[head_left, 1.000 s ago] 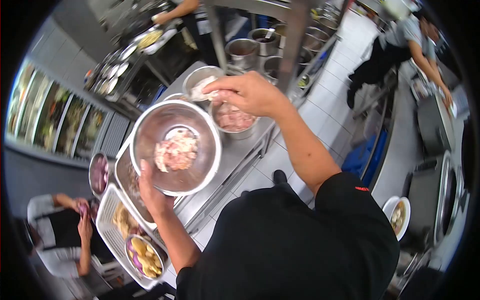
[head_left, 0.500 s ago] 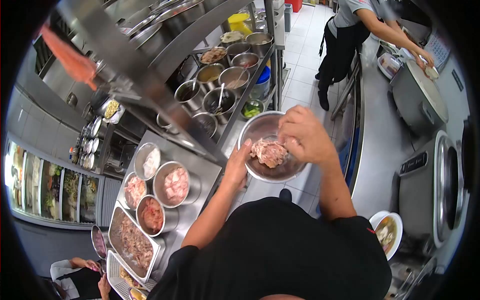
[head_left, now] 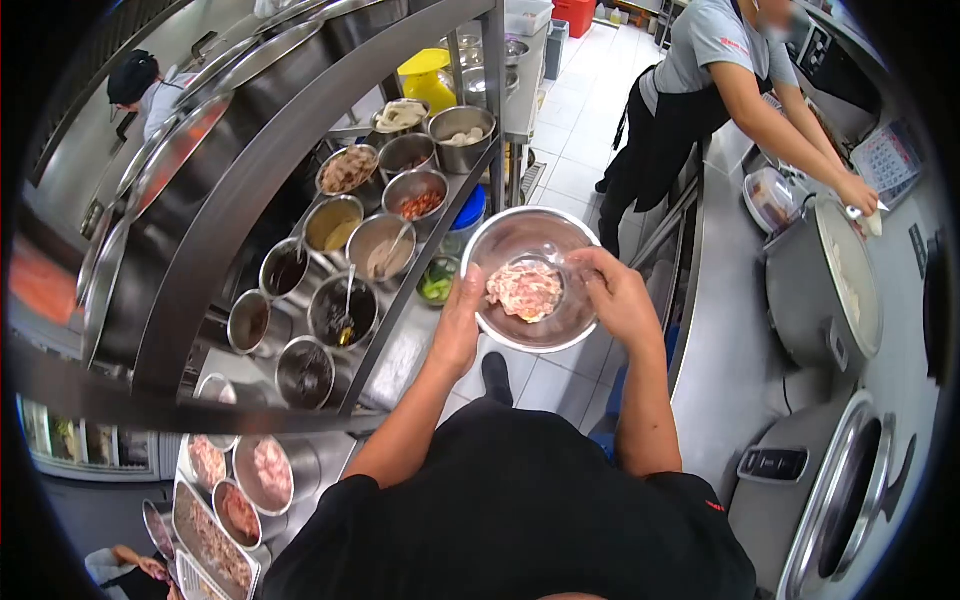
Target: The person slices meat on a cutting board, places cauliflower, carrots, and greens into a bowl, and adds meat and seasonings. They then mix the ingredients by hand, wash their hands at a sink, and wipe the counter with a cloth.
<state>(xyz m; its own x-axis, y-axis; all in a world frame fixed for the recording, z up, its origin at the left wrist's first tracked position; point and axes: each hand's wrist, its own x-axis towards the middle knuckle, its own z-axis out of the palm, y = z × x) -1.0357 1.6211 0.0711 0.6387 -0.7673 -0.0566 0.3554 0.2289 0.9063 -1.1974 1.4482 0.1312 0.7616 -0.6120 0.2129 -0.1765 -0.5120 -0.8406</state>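
A round metal bowl (head_left: 545, 225) is held in front of my body, over the tiled floor. Pale pink raw meat (head_left: 527, 290) lies in a clump inside it. My left hand (head_left: 459, 318) grips the bowl's left rim, thumb on the inside. On the right rim, my right hand (head_left: 622, 295) holds the bowl with thumb and fingers; part of its fingers is hidden behind the bowl.
A metal rack (head_left: 400, 345) with pots of sauces and ingredients stands on the left, above containers of raw meat (head_left: 272, 470). Along the right runs a steel counter (head_left: 700, 330) with large cookers (head_left: 800, 290). A co-worker (head_left: 690, 110) reaches over it; other people are at left.
My right hand has come out of the bowl's inside and moved to its right rim. The view has shifted, bringing more of the rack's pots into sight.
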